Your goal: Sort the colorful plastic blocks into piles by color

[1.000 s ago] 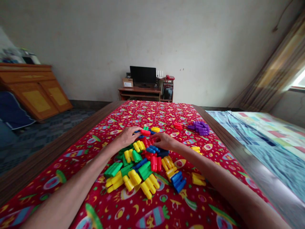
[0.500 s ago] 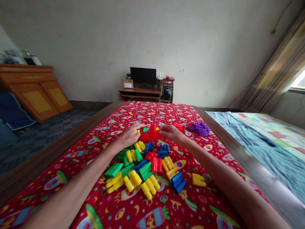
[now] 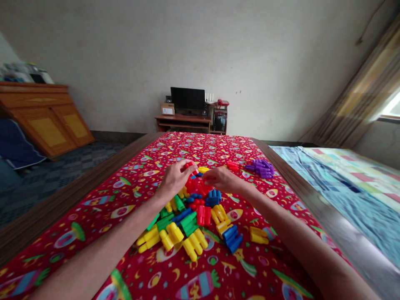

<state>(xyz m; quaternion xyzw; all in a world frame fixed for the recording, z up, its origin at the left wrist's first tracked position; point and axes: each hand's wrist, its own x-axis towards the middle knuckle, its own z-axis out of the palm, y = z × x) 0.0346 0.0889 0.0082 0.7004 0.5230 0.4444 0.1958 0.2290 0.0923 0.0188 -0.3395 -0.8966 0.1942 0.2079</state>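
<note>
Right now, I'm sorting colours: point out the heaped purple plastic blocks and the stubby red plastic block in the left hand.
Heaped purple plastic blocks (image 3: 263,168): head view, middle.
Stubby red plastic block (image 3: 195,171): head view, exposed end.

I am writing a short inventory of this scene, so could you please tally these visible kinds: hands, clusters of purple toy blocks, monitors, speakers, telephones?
Hands: 2 (left hand and right hand)
Purple toy block cluster: 1
Monitor: 1
Speakers: 2
Red telephone: 1
Total: 7
</note>
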